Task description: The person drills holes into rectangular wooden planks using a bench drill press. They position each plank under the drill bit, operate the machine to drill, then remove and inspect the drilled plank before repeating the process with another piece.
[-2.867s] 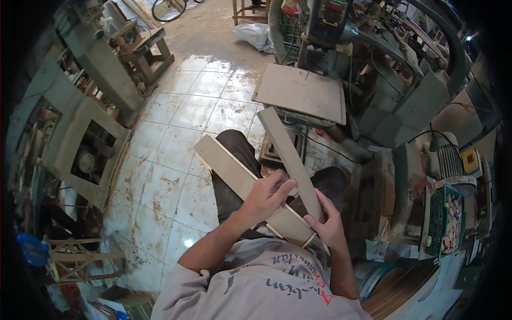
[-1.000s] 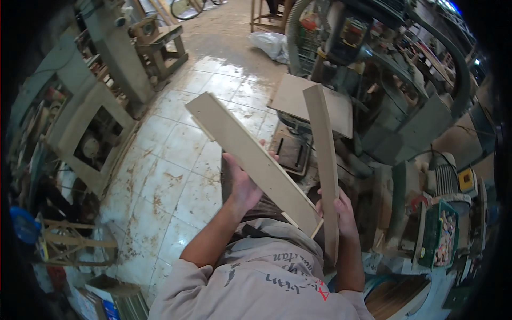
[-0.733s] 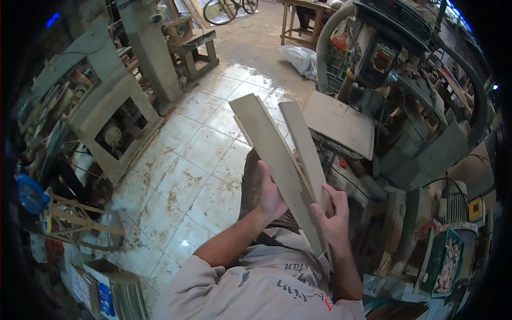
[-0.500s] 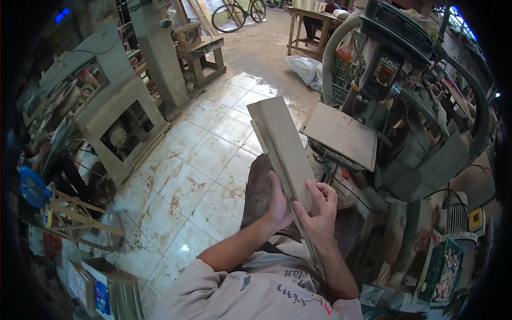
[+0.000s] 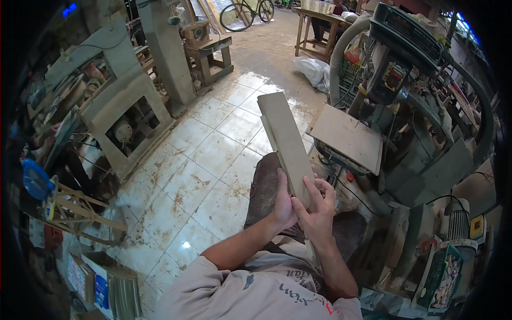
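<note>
A long pale wooden board [image 5: 288, 141] stands tilted away from me over my lap, its broad face toward me. Along its left edge shows a thinner, lighter strip [image 5: 269, 134]; whether it is a separate piece I cannot tell. My left hand [image 5: 284, 207] holds the board's left side near the lower part, thumb pointing up, with its other fingers hidden behind the wood. My right hand [image 5: 318, 213] grips the right side, fingertips resting on the broad face. A narrow piece of wood continues below the hands toward my shirt.
At right stands a drill press [image 5: 397, 48] with a flat board on its table [image 5: 346, 137]. A green basket [image 5: 441, 277] of small pieces lies lower right. Grey machinery [image 5: 133, 120], a wooden stool [image 5: 80, 210] and another person's hand [image 5: 49, 140] are at left. Dusty white tiles [image 5: 197, 176] lie between.
The board has turned so its broad face shows more and its left side less. Both hands keep hold of it. The surroundings have shifted slightly right in view.
</note>
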`<act>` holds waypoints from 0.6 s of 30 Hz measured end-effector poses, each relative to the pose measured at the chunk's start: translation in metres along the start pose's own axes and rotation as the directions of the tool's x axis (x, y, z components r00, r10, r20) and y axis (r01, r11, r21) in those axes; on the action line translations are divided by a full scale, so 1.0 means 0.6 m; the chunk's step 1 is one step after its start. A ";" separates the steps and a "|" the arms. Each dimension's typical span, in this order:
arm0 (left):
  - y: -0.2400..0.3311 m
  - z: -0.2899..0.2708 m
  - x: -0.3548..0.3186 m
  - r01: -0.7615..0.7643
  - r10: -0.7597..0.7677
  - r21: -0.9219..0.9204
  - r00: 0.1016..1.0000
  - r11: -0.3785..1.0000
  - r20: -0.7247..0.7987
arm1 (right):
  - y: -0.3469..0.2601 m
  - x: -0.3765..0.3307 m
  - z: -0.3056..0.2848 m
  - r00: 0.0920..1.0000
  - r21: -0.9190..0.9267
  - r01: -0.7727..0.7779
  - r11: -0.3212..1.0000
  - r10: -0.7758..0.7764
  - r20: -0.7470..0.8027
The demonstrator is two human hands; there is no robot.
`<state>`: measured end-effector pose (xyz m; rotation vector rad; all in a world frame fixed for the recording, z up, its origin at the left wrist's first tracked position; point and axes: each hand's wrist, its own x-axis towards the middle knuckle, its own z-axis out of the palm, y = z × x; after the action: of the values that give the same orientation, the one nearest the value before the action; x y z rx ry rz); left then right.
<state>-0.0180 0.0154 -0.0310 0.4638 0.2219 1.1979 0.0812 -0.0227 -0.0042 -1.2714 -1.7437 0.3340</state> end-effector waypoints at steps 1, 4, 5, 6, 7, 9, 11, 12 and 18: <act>0.000 0.002 0.001 -0.010 0.010 0.001 1.000 1.000 -0.005 | 0.000 -0.001 -0.001 1.000 0.004 -0.005 1.000 0.005 -0.002; 0.005 0.004 0.005 -0.025 0.024 -0.005 0.999 1.000 -0.032 | 0.001 0.004 -0.003 1.000 -0.011 0.019 1.000 -0.019 0.012; 0.009 0.004 0.009 -0.024 0.024 -0.014 0.999 1.000 -0.038 | -0.001 0.008 -0.003 1.000 0.002 0.023 1.000 -0.023 0.011; 0.008 0.003 0.011 -0.017 0.015 -0.029 0.999 0.999 -0.046 | -0.001 0.010 -0.004 1.000 0.009 0.019 1.000 -0.020 0.012; 0.008 0.003 0.013 -0.027 0.026 -0.026 0.998 0.999 -0.050 | -0.002 0.012 -0.005 1.000 0.015 0.017 1.000 -0.017 0.012; 0.011 0.009 0.018 -0.050 0.049 -0.019 0.997 0.999 -0.052 | 0.000 0.015 -0.007 1.000 0.009 0.016 1.000 -0.016 -0.002; 0.014 0.017 0.020 -0.061 0.061 0.004 0.993 0.998 -0.097 | 0.005 0.019 -0.007 1.000 0.024 0.022 0.999 -0.021 -0.014; 0.013 0.015 0.025 -0.072 0.073 0.015 0.992 0.997 -0.106 | 0.007 0.021 -0.004 1.000 0.035 0.008 0.999 -0.007 -0.029; 0.018 0.016 0.032 -0.115 0.134 0.104 0.971 0.988 -0.200 | 0.020 0.027 -0.010 0.998 0.057 -0.007 0.998 0.003 0.070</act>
<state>-0.0162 0.0344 -0.0163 0.4379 0.4328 1.3649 0.0923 -0.0053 -0.0005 -1.2361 -1.7776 0.4326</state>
